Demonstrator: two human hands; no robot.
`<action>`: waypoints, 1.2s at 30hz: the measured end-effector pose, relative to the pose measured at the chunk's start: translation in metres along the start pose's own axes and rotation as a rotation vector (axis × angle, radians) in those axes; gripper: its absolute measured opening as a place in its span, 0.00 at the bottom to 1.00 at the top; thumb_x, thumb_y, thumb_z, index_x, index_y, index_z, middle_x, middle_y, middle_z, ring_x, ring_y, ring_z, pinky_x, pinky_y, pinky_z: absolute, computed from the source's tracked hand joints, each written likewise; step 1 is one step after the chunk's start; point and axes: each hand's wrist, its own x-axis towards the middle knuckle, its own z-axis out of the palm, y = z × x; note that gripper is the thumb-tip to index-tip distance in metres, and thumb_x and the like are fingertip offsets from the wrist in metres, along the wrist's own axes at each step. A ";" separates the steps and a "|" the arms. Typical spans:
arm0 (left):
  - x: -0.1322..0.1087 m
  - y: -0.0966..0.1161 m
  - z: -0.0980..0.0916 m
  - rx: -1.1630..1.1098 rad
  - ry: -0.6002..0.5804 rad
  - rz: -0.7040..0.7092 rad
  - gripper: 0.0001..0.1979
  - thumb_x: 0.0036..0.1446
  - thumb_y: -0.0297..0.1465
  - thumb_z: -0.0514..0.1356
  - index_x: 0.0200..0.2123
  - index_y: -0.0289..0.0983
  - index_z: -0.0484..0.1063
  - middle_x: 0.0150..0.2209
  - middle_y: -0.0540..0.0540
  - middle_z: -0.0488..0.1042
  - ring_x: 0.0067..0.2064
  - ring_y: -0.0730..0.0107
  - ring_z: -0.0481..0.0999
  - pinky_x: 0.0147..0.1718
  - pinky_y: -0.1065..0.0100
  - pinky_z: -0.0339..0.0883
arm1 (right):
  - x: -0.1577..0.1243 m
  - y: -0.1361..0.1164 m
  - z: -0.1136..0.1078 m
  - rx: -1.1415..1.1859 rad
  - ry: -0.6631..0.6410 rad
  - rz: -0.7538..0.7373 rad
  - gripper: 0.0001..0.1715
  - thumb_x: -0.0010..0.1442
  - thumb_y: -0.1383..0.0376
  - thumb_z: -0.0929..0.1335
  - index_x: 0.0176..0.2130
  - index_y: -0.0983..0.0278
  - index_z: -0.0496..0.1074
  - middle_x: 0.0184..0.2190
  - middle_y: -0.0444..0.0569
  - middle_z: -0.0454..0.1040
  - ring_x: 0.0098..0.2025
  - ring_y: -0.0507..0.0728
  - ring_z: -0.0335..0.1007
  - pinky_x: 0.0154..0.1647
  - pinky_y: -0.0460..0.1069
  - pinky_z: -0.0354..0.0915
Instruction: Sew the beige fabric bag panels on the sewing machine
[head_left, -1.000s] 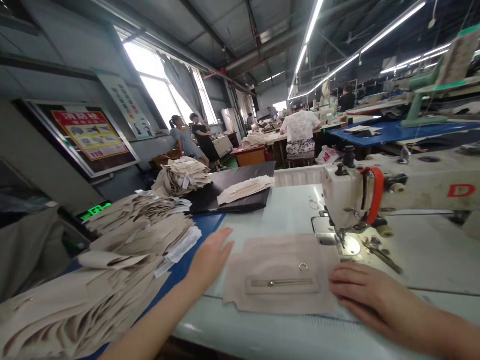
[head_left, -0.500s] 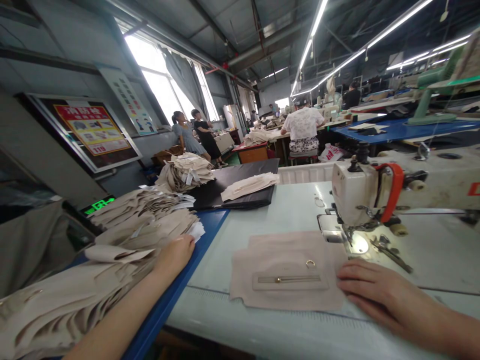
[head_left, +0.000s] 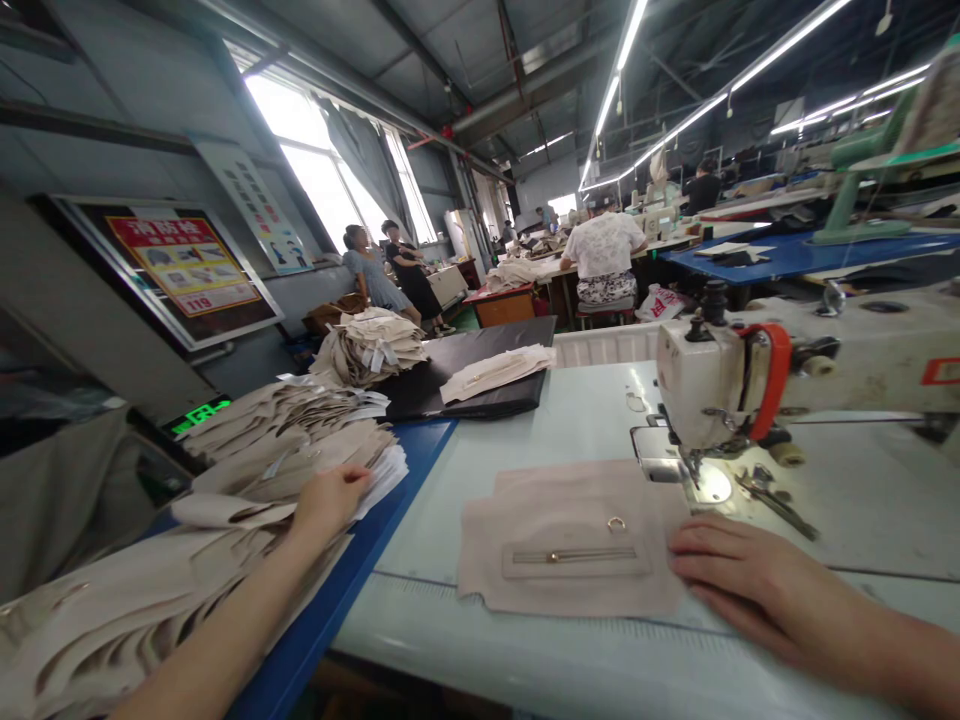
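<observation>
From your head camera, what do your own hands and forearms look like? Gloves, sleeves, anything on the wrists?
The left hand and right hand are both bare: no gloves. No sleeve shows on either forearm as far as the view reaches. I can see no watch, bracelet or ring, and no markings; details such as the nails are too blurred to tell.

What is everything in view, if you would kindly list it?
sewing machine: 1, off-white, right
table: 1, pale green, centre
fabric panel: 1, beige, on table
zip: 1, beige-gold, on panel
ring: 1, gold, on panel
fabric stacks: several, beige, left and on sheet
sheet: 1, black, table's far left
board: 1, blue, under stacks
posters: 2, red-yellow and pale, left wall
lights: several, white, ceiling
people: several, mixed clothing, background
left hand: 1, bare, at fabric stacks
right hand: 1, bare, at panel's right edge
</observation>
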 end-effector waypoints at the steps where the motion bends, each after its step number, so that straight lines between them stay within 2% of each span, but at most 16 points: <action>1: 0.001 0.001 -0.003 -0.004 0.010 -0.016 0.09 0.55 0.31 0.57 0.28 0.36 0.76 0.24 0.46 0.76 0.32 0.55 0.78 0.31 0.65 0.67 | 0.000 0.000 0.000 0.006 0.004 0.000 0.16 0.68 0.66 0.61 0.48 0.60 0.76 0.45 0.52 0.79 0.47 0.58 0.76 0.55 0.53 0.70; 6: 0.002 0.007 -0.017 0.000 0.099 -0.036 0.08 0.54 0.33 0.58 0.25 0.38 0.74 0.22 0.45 0.74 0.30 0.55 0.77 0.29 0.62 0.68 | 0.000 -0.001 0.000 0.032 -0.009 0.016 0.17 0.69 0.67 0.60 0.48 0.61 0.76 0.45 0.53 0.78 0.48 0.58 0.75 0.54 0.52 0.69; 8: -0.003 0.016 -0.018 -0.014 0.149 0.027 0.10 0.56 0.34 0.55 0.28 0.39 0.75 0.25 0.44 0.77 0.33 0.54 0.78 0.33 0.60 0.70 | 0.001 -0.001 0.001 0.043 -0.011 0.022 0.18 0.69 0.67 0.60 0.47 0.62 0.77 0.45 0.53 0.78 0.48 0.58 0.74 0.54 0.53 0.69; 10: -0.013 0.034 -0.012 -0.049 0.173 0.126 0.12 0.58 0.36 0.53 0.31 0.40 0.76 0.33 0.44 0.80 0.40 0.54 0.78 0.40 0.58 0.72 | 0.002 -0.001 0.001 0.043 -0.009 0.022 0.18 0.69 0.68 0.60 0.47 0.63 0.77 0.45 0.54 0.78 0.47 0.58 0.74 0.54 0.53 0.68; 12: -0.029 0.065 0.003 -0.116 0.174 0.307 0.13 0.58 0.37 0.53 0.33 0.40 0.76 0.40 0.44 0.81 0.45 0.56 0.78 0.48 0.59 0.70 | 0.004 -0.002 0.002 0.025 0.000 0.019 0.18 0.69 0.67 0.60 0.46 0.64 0.77 0.44 0.55 0.79 0.46 0.59 0.74 0.54 0.55 0.68; 14: -0.051 0.106 0.024 -0.211 0.178 0.612 0.13 0.61 0.35 0.52 0.33 0.39 0.76 0.41 0.43 0.80 0.46 0.60 0.78 0.51 0.61 0.70 | 0.004 -0.001 0.003 -0.003 0.012 0.031 0.17 0.68 0.66 0.61 0.46 0.65 0.77 0.44 0.56 0.79 0.46 0.59 0.73 0.54 0.55 0.67; 17: -0.089 0.174 0.057 -0.356 0.221 1.089 0.16 0.66 0.29 0.48 0.36 0.38 0.75 0.38 0.44 0.80 0.44 0.64 0.78 0.49 0.64 0.71 | 0.004 0.002 0.003 -0.046 -0.005 0.061 0.15 0.68 0.66 0.62 0.46 0.66 0.77 0.45 0.56 0.78 0.48 0.59 0.73 0.55 0.55 0.66; 19: -0.108 0.213 0.074 -0.413 0.195 1.207 0.16 0.67 0.25 0.47 0.36 0.37 0.75 0.38 0.44 0.79 0.44 0.65 0.78 0.48 0.64 0.72 | 0.002 0.004 0.002 -0.067 -0.017 0.063 0.14 0.68 0.66 0.63 0.46 0.66 0.77 0.44 0.55 0.78 0.48 0.58 0.73 0.56 0.55 0.66; 22: -0.119 0.248 0.089 -0.431 0.092 1.219 0.14 0.65 0.22 0.49 0.34 0.37 0.73 0.34 0.46 0.78 0.39 0.65 0.78 0.42 0.65 0.74 | -0.001 0.006 0.000 -0.091 -0.017 0.058 0.13 0.67 0.67 0.63 0.45 0.67 0.76 0.43 0.55 0.79 0.47 0.57 0.73 0.54 0.53 0.66; 26: -0.113 0.256 0.090 -0.393 0.018 1.190 0.13 0.64 0.21 0.50 0.32 0.36 0.72 0.31 0.47 0.76 0.35 0.66 0.76 0.35 0.67 0.73 | -0.004 0.006 0.000 -0.108 -0.019 0.064 0.13 0.67 0.67 0.63 0.43 0.67 0.76 0.41 0.54 0.79 0.44 0.56 0.73 0.51 0.52 0.66; 32: -0.108 0.260 0.075 -0.204 -0.159 1.307 0.15 0.61 0.18 0.54 0.44 0.38 0.76 0.39 0.46 0.77 0.41 0.63 0.76 0.40 0.64 0.72 | -0.002 0.003 -0.001 -0.123 -0.071 0.084 0.12 0.65 0.67 0.64 0.42 0.67 0.76 0.37 0.51 0.79 0.42 0.57 0.73 0.45 0.52 0.66; 36: -0.111 0.270 0.073 -0.172 -0.199 1.318 0.14 0.60 0.18 0.53 0.39 0.37 0.77 0.41 0.44 0.77 0.42 0.61 0.76 0.42 0.62 0.72 | -0.002 0.002 -0.001 -0.121 -0.071 0.078 0.12 0.66 0.67 0.63 0.42 0.67 0.76 0.39 0.51 0.79 0.44 0.58 0.72 0.46 0.52 0.65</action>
